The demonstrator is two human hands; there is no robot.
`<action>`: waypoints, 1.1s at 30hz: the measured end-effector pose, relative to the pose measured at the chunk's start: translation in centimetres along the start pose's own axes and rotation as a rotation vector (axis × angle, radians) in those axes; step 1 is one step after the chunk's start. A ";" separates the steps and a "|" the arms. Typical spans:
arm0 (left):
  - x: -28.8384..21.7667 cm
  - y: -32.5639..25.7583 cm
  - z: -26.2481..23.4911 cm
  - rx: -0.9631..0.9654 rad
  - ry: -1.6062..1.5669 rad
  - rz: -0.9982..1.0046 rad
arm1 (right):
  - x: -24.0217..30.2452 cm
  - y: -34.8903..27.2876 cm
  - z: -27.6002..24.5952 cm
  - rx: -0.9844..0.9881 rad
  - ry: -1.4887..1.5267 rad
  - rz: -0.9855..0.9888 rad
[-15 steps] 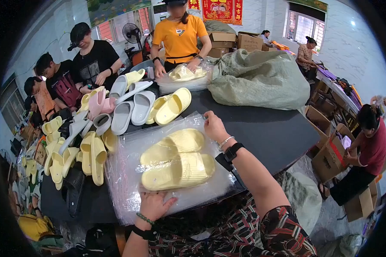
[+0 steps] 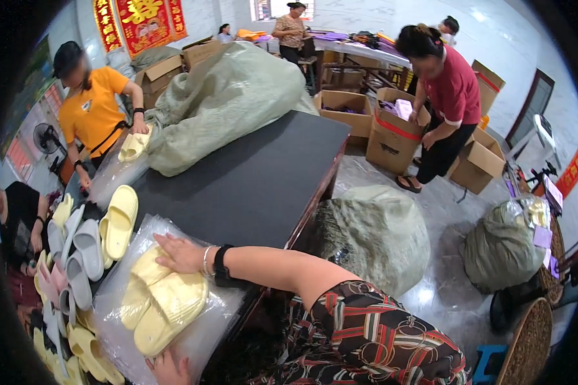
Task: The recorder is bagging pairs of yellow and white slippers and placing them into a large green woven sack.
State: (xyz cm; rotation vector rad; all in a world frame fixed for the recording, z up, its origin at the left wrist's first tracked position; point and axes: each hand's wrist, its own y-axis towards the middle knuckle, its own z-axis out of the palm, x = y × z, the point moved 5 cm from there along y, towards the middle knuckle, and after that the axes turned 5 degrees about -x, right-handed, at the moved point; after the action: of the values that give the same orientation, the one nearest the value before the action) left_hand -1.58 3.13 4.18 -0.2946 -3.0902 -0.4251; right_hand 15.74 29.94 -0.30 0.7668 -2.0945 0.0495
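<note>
At lower left of the frame, the right hand (image 2: 181,255), fingers spread, rests on bagged pale-yellow slide sandals (image 2: 153,330); the left hand (image 2: 168,370), thumb splayed, lies just below.

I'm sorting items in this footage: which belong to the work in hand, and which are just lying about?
In hand:
yellow slippers, right hand on them, left hand at their near end
clear plastic around them
probably the loose slippers alongside

Seemingly just about:
sack on the table
sack on the floor
fan

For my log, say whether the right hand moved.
Yes, toward the yellow slippers amid clear plastic: the right hand went from beside to over them.
</note>
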 end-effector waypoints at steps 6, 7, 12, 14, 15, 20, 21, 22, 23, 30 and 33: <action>4.4 -1.3 -9.3 -0.277 -0.284 -0.487 | 0.5 -0.5 -0.9 -0.011 0.069 0.000; 5.2 -1.3 -9.8 -0.403 -0.389 -0.568 | 0.4 -0.4 -0.7 0.006 0.085 0.014; 11.0 0.2 -5.4 -0.289 -1.450 -0.380 | 0.2 0.6 -0.5 0.046 0.144 -0.003; 12.3 1.0 -3.7 -0.141 -1.524 -0.928 | 0.3 0.9 -0.7 0.112 0.243 0.053; 12.0 1.7 -3.2 -0.123 -1.593 -0.913 | 0.0 1.1 -1.1 0.104 0.240 0.054; 13.5 3.1 -1.8 0.092 -1.694 -0.895 | 2.9 0.1 -4.3 0.096 0.026 -0.210; 13.1 3.3 -1.9 0.161 -1.712 -0.922 | 3.1 -0.5 -4.6 0.100 0.019 -0.208; 12.8 3.6 -2.1 0.232 -1.729 -0.950 | 3.1 -1.1 -4.7 0.100 -0.008 -0.179; 12.7 3.9 -2.4 0.234 -1.737 -0.951 | 3.1 -1.6 -4.9 0.101 -0.034 -0.150; 14.1 5.7 -2.2 0.390 -1.340 -0.767 | 0.1 -4.3 -2.3 0.174 -0.012 -0.038; 15.0 7.0 -1.4 0.403 -1.184 -0.669 | -0.4 -4.0 -1.8 0.157 0.021 -0.057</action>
State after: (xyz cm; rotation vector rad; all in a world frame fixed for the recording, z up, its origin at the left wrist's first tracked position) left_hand -14.98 12.15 7.95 0.8262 -4.1905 0.6732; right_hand 19.40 27.48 -0.43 0.9157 -2.0657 0.1919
